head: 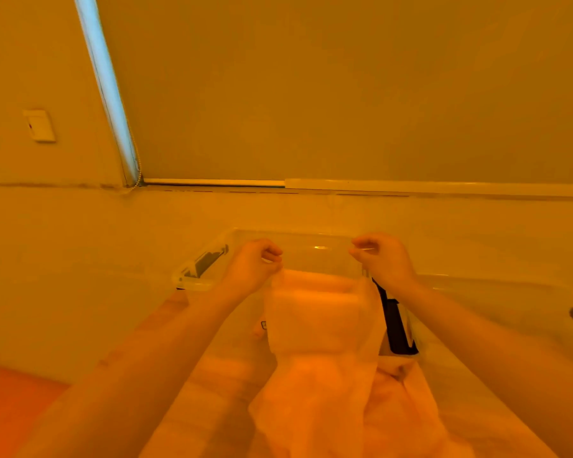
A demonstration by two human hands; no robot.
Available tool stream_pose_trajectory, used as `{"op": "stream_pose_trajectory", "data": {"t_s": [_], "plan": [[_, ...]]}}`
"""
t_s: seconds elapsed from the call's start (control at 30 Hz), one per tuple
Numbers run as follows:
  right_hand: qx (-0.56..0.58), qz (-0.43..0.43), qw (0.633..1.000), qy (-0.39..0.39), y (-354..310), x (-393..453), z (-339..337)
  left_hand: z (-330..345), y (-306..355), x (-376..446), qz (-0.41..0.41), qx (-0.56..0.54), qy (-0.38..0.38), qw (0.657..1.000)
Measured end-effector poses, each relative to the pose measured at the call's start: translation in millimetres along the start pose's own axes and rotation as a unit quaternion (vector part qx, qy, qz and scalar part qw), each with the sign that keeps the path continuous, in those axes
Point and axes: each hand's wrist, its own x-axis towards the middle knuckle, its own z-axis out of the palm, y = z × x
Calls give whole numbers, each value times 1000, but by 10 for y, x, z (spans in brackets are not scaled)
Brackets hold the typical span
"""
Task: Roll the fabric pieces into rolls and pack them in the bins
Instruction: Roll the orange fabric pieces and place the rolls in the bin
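Note:
A thin, pale, see-through fabric piece (315, 328) hangs in front of me, held up by its two top corners. My left hand (252, 269) pinches the left corner and my right hand (382, 259) pinches the right corner, both raised above a clear plastic bin (209, 259) with dark latches. The fabric's lower part drapes down onto more bunched fabric (397, 408) near me. Through the sheet I see pale rolled fabric lying inside the bin.
A second clear bin (510, 302) stands to the right, with a dark latch at its far right edge. Behind the bins runs a pale ledge under a drawn window blind (344, 87). Everything is lit orange.

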Motion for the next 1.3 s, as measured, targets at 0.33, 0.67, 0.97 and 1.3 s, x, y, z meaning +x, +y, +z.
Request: {"op": "stream_pose_trajectory", "data": {"t_s": [0.33,0.67,0.97,1.3], "plan": [[124,-3,984,130,-61,-902,-112,-50,-285,-718,24,-128,158,979],[77,96,991,-50,452,-2349,566,627,-981,-1878,-85,-146,86,982],[-167,11,966,-198,462,-2600,666,793,-1185,-2194,-112,-140,41,983],[-251,-36,942,-219,477,-2584,711,681,-1194,-2271,-100,-133,51,985]]}}
